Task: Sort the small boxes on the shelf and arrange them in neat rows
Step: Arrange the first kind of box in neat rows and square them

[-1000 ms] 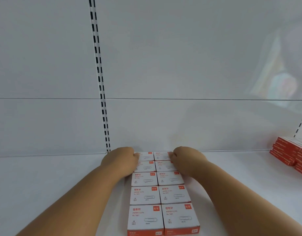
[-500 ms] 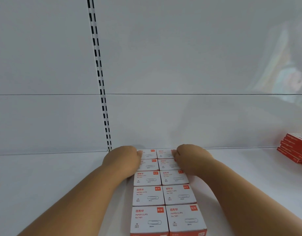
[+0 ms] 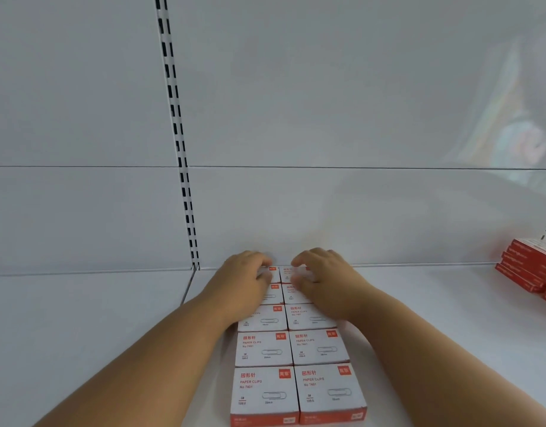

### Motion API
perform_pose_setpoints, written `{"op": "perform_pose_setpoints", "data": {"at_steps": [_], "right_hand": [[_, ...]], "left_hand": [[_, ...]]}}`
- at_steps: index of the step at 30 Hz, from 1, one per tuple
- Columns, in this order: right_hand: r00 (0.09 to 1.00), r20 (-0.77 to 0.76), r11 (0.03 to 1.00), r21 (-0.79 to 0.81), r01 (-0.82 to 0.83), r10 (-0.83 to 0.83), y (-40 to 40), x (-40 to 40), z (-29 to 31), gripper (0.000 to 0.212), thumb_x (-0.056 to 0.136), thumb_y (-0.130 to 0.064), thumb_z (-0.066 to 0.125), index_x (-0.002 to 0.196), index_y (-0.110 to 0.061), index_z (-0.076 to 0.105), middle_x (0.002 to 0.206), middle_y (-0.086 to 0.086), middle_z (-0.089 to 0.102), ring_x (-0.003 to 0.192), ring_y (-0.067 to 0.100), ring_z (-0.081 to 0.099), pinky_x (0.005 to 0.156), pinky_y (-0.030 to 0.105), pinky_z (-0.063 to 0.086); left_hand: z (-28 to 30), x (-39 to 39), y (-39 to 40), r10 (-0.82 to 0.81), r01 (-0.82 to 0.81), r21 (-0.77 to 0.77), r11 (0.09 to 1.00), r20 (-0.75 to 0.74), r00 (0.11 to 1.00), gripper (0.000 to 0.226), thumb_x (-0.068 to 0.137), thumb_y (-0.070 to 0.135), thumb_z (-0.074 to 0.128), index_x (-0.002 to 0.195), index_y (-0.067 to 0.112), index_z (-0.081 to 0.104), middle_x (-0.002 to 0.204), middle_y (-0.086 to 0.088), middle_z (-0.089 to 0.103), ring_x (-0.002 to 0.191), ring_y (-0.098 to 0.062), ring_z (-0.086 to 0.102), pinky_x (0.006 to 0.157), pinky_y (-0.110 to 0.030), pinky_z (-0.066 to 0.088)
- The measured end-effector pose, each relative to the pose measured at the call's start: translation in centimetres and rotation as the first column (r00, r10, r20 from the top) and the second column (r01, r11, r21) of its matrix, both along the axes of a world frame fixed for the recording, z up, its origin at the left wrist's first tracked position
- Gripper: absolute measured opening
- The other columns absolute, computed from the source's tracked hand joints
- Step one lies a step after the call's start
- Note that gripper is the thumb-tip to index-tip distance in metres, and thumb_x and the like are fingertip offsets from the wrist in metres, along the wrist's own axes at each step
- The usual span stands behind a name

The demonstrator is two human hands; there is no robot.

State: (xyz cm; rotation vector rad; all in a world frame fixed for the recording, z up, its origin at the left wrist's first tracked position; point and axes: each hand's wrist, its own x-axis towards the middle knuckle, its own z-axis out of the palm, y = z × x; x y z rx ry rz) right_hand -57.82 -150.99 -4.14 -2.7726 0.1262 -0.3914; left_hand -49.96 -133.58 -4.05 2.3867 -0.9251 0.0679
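Small white paper clip boxes with red labels (image 3: 267, 349) lie in two columns running from the shelf's front edge to the back panel, several rows deep, touching each other. My left hand (image 3: 244, 283) lies over the rearmost left box (image 3: 273, 272), fingers curled behind its back edge and thumb at its front. In the same way my right hand (image 3: 325, 282) grips the rearmost right box (image 3: 286, 274). Both hands hide most of the two far rows. The fingertips are blurred.
The white shelf (image 3: 80, 334) stretches bare to the left and right of the block. A stack of red boxes (image 3: 530, 266) sits at the far right. A slotted upright rail (image 3: 179, 149) runs up the white back panel left of the hands.
Both hands moved from the sides of the far rows inward and back onto the rearmost boxes, fingers now over their back edges. The view shifted slightly down.
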Motion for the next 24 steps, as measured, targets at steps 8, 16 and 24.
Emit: {"op": "perform_pose_setpoints", "data": {"at_steps": [8,16,24], "right_hand": [[1.0,0.029,0.996,0.088,0.0,-0.002,0.04,0.51,-0.72,0.023,0.093,-0.041,0.055,0.111,-0.028,0.061,0.111,-0.007,0.058,0.106,0.013,0.05,0.087,0.026,0.038],[1.0,0.007,0.996,0.086,0.022,-0.023,0.28,0.49,-0.57,0.025,0.094,-0.041,0.054,0.112,-0.026,0.061,0.111,-0.007,0.058,0.104,0.012,0.05,0.084,0.024,0.036],[0.998,-0.051,0.995,0.083,0.047,-0.043,0.43,0.28,-0.21,0.027,0.094,-0.045,0.051,0.114,-0.028,0.06,0.113,-0.007,0.059,0.104,0.013,0.053,0.083,0.026,0.039]], "left_hand": [[-0.39,0.02,-0.23,-0.005,0.004,-0.055,0.998,-0.002,1.0,0.02,0.099,0.025,0.05,0.115,0.023,0.061,0.113,0.005,0.062,0.1,-0.01,0.057,0.085,-0.027,0.049],[-0.51,0.15,-0.38,0.019,-0.021,-0.045,0.999,-0.032,0.999,0.022,0.099,0.027,0.05,0.118,0.025,0.06,0.115,0.005,0.06,0.102,-0.012,0.058,0.085,-0.028,0.051],[-0.1,0.11,-0.29,0.005,-0.007,-0.026,1.0,-0.074,0.997,0.019,0.1,0.028,0.049,0.115,0.025,0.061,0.115,0.005,0.06,0.1,-0.011,0.059,0.08,-0.024,0.049]]}}
